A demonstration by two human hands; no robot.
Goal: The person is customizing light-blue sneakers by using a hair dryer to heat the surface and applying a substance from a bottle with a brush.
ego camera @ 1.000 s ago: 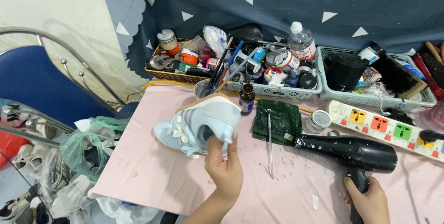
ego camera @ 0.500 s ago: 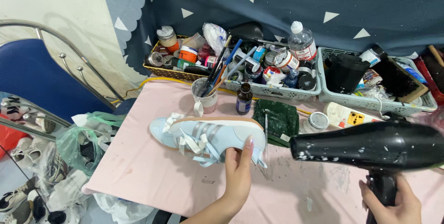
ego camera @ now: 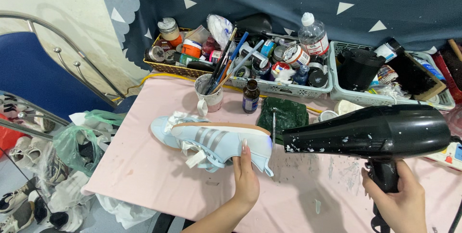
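The pale blue sneaker [ego camera: 211, 141] lies on its side on the pink desk [ego camera: 144, 175], toe pointing to nine o'clock and heel to three o'clock, its grey stripes and white laces facing me. My left hand [ego camera: 246, 177] comes up from six o'clock and pinches the shoe near the heel, fingers over the upper and thumb tucked below. At three o'clock of the shoe, my right hand [ego camera: 397, 199] is wrapped tight round the handle of a black hair dryer [ego camera: 370, 132] speckled with white paint; its nozzle points to nine o'clock and sits just beside the heel, and I cannot tell whether the two touch.

At twelve o'clock of the heel a dark green sponge block [ego camera: 284, 113] sits on the desk, with a thin metal tool [ego camera: 273, 129] in front of it. At eleven o'clock of the block stands a small brown bottle [ego camera: 250, 96], and to the bottle's nine o'clock a white mug [ego camera: 210, 99] full of brushes. Behind them, at the far edge of the desk, a wicker basket [ego camera: 166, 65] and a pale plastic tray [ego camera: 288, 88] hold paint jars and a clear bottle [ego camera: 313, 35]. A second tray [ego camera: 337, 81] at two o'clock holds a black cup [ego camera: 357, 68]. Off the desk at eight o'clock, plastic bags [ego camera: 79, 141] and more shoes [ego camera: 21, 148] are piled.
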